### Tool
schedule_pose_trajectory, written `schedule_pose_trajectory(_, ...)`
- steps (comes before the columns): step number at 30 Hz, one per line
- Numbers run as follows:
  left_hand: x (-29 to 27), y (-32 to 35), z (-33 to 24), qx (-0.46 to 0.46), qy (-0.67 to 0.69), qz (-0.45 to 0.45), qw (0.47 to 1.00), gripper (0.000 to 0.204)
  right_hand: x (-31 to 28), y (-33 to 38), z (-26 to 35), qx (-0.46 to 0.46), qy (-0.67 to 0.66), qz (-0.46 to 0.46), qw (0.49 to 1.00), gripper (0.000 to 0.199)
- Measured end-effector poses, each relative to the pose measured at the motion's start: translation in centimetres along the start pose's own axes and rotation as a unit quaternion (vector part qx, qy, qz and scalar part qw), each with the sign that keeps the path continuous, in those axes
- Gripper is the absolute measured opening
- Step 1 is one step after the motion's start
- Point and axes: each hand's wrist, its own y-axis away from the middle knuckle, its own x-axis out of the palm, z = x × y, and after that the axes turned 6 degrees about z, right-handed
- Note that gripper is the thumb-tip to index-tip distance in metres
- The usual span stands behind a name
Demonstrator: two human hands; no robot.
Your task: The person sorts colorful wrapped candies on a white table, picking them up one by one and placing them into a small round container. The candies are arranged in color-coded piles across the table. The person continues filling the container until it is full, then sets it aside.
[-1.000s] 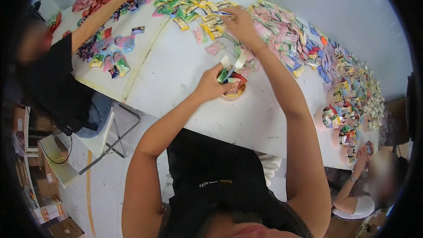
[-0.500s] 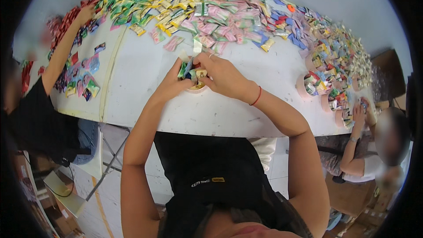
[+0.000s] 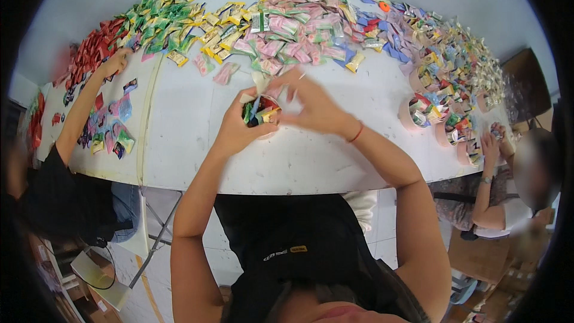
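A small pink cup (image 3: 270,135) filled with wrapped sweets (image 3: 268,116) in green, red, yellow and blue stands on the white table in front of me. My left hand (image 3: 238,124) is curled round its left side, thumb across the front near the sweets. A pale flap or strip (image 3: 261,81) sticks up at the cup's far side, by my left fingertips. My right hand (image 3: 320,104), blurred by motion, is just right of the cup with thumb and fingers apart. I make out nothing held in it.
Heaps of wrapped sweets line the table's far side: red, green, yellow, then pink packets (image 3: 293,27). Several filled pink cups (image 3: 408,116) stand at the right. A co-worker's arm (image 3: 84,104) reaches into sweets at the left; another person's hands (image 3: 491,143) work at the far right.
My right hand has come off the cup's sweets and opened, moving a little to the right. My left hand stays on the cup. The left co-worker's hand has drawn back from the red pile.
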Motion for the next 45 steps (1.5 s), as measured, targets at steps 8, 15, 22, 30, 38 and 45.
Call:
schedule_pose_trajectory(8,0.3,-0.7,0.1,-0.036,-0.069,-0.005,0.997,0.055,-15.4,2.4,-18.0,0.213,0.496,-0.135,0.831,0.026)
schedule_pose_trajectory(15,-0.3,0.1,0.1,-0.032,-0.063,-0.03,0.997,0.051,-12.2,0.4,-13.8,0.122,0.184,-0.271,0.937,0.021)
schedule_pose_trajectory(22,-0.4,-0.2,0.0,-0.022,-0.086,0.001,0.996,0.05,-2.2,0.9,2.1,0.039,-0.08,0.089,0.992,0.023)
schedule_pose_trajectory(30,-0.9,-0.2,0.3,-0.02,-0.06,0.021,0.998,0.052,0.1,-0.3,1.4,-0.048,0.098,0.14,0.984,0.021)
schedule_pose_trajectory(38,-0.4,0.2,0.4,-0.016,-0.054,0.023,0.998,0.062,-1.8,-1.2,-1.7,0.029,-0.032,0.06,0.997,0.023)
schedule_pose_trajectory(45,-0.2,-0.4,-0.2,-0.026,-0.078,0.032,0.996,0.064,-12.7,-4.0,-19.9,0.231,0.323,-0.196,0.897,0.039)
